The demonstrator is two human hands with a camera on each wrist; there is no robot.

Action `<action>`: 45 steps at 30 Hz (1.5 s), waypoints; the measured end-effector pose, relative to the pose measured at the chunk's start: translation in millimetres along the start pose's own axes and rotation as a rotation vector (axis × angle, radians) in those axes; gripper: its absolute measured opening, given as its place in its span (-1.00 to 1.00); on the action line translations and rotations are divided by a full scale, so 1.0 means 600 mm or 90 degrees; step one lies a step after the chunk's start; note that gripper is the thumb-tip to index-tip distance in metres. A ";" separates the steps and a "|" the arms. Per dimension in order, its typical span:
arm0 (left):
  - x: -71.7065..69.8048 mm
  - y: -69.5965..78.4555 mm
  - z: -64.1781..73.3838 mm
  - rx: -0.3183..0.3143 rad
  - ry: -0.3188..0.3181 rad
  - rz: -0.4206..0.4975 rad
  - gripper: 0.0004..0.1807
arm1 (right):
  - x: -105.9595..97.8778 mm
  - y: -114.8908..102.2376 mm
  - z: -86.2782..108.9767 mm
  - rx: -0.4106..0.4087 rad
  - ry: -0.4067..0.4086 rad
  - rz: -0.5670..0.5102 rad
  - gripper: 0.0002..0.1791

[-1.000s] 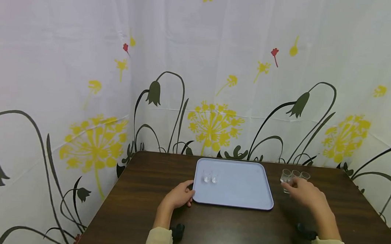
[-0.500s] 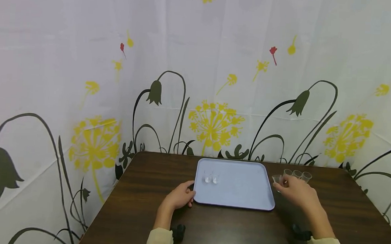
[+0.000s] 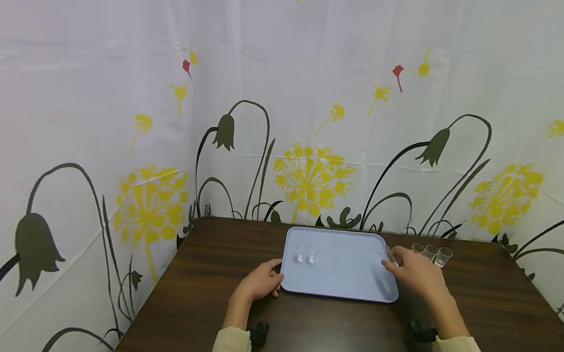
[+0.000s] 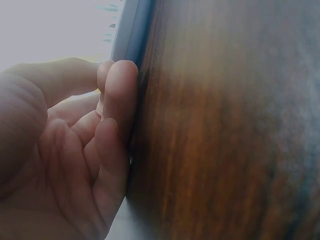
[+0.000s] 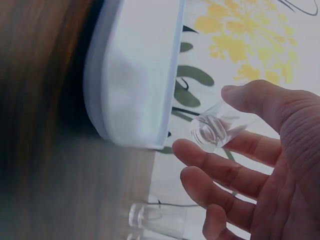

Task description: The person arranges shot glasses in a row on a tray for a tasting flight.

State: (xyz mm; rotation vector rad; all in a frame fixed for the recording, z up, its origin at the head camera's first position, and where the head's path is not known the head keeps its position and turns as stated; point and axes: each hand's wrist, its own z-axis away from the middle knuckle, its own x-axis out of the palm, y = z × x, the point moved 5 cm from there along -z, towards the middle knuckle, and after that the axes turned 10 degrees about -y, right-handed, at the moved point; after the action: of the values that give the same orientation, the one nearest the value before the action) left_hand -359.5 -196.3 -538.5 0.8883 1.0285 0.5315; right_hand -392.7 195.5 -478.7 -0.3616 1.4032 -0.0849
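Note:
My right hand (image 3: pixel 416 271) pinches a small clear shot glass (image 5: pixel 214 131) between thumb and fingers, over the right end of a pale blue tray (image 3: pixel 343 277). In the right wrist view the glass's thick base points toward the tray, clear of its surface. At the tray's left edge rests my left hand (image 3: pixel 257 281); the left wrist view has its thumb and fingertips (image 4: pixel 121 82) holding the rim. Two similar glasses stand side by side on the left part of the tray, a left one (image 3: pixel 301 255) and a right one (image 3: pixel 313 257).
Behind my right hand, three more shot glasses (image 3: pixel 443 257) stand in a row on the dark wooden table (image 3: pixel 331 333), right of the tray. A white curtain (image 3: pixel 353 94) printed with flowers hangs behind the table's back edge.
My right hand has drawn one shot glass out of the group at the right and carried it left, over the tray. My left hand stays at the tray's edge.

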 end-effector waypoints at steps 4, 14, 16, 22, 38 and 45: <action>-0.001 0.002 0.001 0.000 -0.005 0.018 -0.34 | 0.007 -0.014 -0.005 -0.011 0.005 0.002 -0.47; -0.004 0.007 0.005 -0.004 -0.012 0.018 -0.34 | 0.022 -0.039 -0.020 -0.014 0.003 -0.002 -0.53; -0.006 0.010 0.005 -0.003 -0.012 0.016 -0.34 | 0.025 -0.044 -0.024 -0.018 0.007 0.002 -0.53; -0.011 0.011 0.001 -0.002 -0.008 0.010 -0.35 | 0.027 -0.065 -0.034 -0.040 0.011 -0.003 -0.55; -0.007 0.008 0.003 -0.007 -0.011 0.007 -0.35 | 0.050 -0.110 -0.057 -0.050 0.013 -0.031 -0.65; -0.007 0.005 0.003 -0.012 -0.018 0.008 -0.35 | 0.063 -0.129 -0.070 -0.055 0.004 -0.051 -0.63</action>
State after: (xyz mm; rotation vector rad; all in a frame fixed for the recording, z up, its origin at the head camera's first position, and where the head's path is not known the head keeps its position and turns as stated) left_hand -359.9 -198.4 -533.5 0.8835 0.9909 0.5366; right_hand -415.1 104.0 -496.4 -0.4901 1.4016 -0.0918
